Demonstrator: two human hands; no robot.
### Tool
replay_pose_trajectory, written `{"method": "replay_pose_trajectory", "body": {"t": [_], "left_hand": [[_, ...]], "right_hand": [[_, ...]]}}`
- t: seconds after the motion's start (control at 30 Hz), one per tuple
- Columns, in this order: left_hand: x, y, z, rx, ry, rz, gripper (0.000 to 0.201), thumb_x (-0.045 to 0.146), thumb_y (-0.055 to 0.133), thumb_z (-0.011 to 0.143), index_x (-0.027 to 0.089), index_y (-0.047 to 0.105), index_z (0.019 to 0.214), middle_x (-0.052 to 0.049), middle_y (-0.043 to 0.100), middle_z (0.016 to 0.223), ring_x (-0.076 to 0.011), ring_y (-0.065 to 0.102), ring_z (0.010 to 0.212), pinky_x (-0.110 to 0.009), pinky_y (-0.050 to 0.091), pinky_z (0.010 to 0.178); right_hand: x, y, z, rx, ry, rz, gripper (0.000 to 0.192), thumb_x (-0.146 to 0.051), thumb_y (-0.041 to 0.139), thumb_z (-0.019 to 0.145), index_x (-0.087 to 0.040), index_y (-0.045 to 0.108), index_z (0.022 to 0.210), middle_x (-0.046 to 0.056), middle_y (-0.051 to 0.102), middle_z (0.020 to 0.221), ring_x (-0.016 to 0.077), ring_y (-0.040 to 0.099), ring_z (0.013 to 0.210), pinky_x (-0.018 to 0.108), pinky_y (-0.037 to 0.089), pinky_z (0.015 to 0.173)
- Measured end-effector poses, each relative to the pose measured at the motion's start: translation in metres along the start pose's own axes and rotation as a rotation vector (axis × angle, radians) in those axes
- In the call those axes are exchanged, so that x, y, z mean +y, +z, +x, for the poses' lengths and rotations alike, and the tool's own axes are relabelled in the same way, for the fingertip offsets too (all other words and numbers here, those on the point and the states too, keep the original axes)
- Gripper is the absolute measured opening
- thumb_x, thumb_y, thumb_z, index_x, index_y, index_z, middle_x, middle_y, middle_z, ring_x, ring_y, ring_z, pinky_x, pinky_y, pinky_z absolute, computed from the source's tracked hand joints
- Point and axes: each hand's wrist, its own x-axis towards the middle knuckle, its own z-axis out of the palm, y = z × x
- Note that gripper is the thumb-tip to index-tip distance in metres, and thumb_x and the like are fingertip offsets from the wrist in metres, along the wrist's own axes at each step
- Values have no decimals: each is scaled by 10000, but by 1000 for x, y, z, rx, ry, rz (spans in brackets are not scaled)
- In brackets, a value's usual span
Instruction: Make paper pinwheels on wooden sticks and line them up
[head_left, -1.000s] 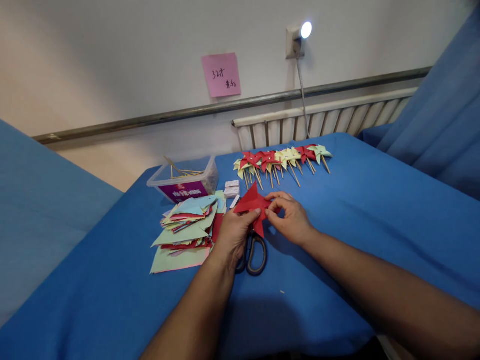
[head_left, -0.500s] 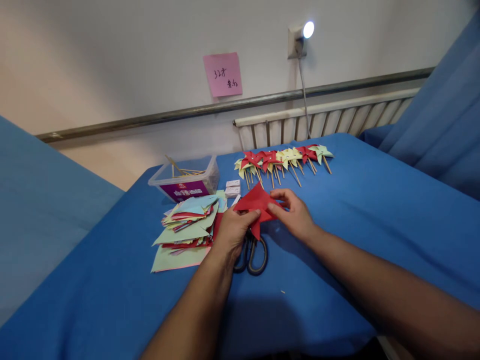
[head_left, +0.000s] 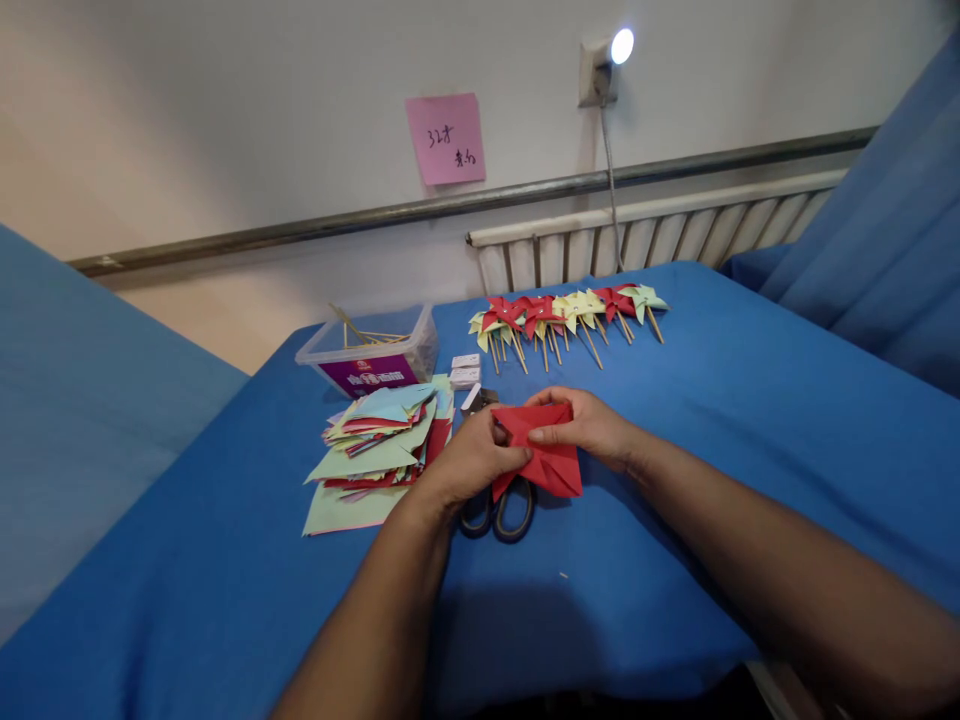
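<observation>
A folded red paper square (head_left: 547, 455) is held between both hands just above the blue table (head_left: 712, 400). My left hand (head_left: 469, 465) pinches its left side with thumb and fingers. My right hand (head_left: 592, 430) grips its top right edge, fingers laid across the paper. Black-handled scissors (head_left: 499, 510) lie on the cloth directly under the paper, partly hidden by my left hand.
A stack of coloured paper squares (head_left: 375, 450) lies left of my hands. Behind it stands a clear plastic box (head_left: 371, 350) with wooden sticks, and small white boxes (head_left: 465, 370). A row of red and yellow pinwheels (head_left: 562, 315) lies at the far edge by the radiator.
The red paper was turned and lowered, now lying flatter and nearer to me. Both hands shifted their grip, the right hand moving onto the paper's top edge.
</observation>
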Motion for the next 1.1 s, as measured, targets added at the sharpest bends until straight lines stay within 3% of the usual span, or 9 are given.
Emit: {"method": "replay_pose_trajectory", "body": {"t": [0.2, 0.4, 0.57, 0.67, 0.83, 1.1], "left_hand": [[-8, -3, 6, 0, 51, 98, 326, 143, 770, 589, 151, 626, 882, -34, 675, 705, -145, 617, 574, -220, 432, 509], [-10, 4, 13, 257, 56, -100, 463, 207, 818, 583, 148, 613, 993, -25, 692, 736, -125, 616, 577, -230, 457, 567], [-13, 14, 12, 206, -42, -364, 362, 225, 838, 587, 143, 664, 893, -23, 696, 800, -110, 625, 638, -215, 465, 587], [-18, 17, 13, 197, -51, -427, 311, 216, 849, 580, 134, 685, 831, -26, 698, 783, -113, 632, 653, -220, 481, 615], [-22, 20, 15, 179, -41, -488, 362, 225, 843, 582, 110, 720, 902, -63, 727, 787, -140, 658, 689, -250, 510, 697], [-17, 22, 13, 243, -26, -532, 319, 165, 823, 586, 115, 725, 885, -72, 746, 840, -161, 682, 709, -277, 537, 728]], "right_hand": [[9, 2, 5, 7, -45, 10, 413, -268, 826, 576, -201, 619, 927, -31, 678, 744, 128, 610, 618, 279, 486, 621], [17, 11, 11, 331, -178, 238, 389, -287, 843, 572, -185, 602, 860, -19, 678, 761, 133, 621, 644, 292, 504, 667], [21, 16, 15, 499, -253, 394, 348, -279, 834, 584, -180, 606, 827, -28, 664, 743, 123, 607, 639, 277, 489, 675], [22, 19, 14, 515, -265, 386, 334, -284, 823, 599, -177, 609, 831, -25, 668, 745, 129, 612, 644, 282, 487, 674], [23, 24, 12, 486, -249, 371, 349, -281, 829, 585, -183, 601, 832, -38, 658, 727, 122, 600, 624, 273, 481, 656], [19, 24, 10, 441, -261, 279, 356, -317, 810, 623, -191, 608, 888, -17, 680, 786, 135, 621, 663, 287, 499, 685]]}}
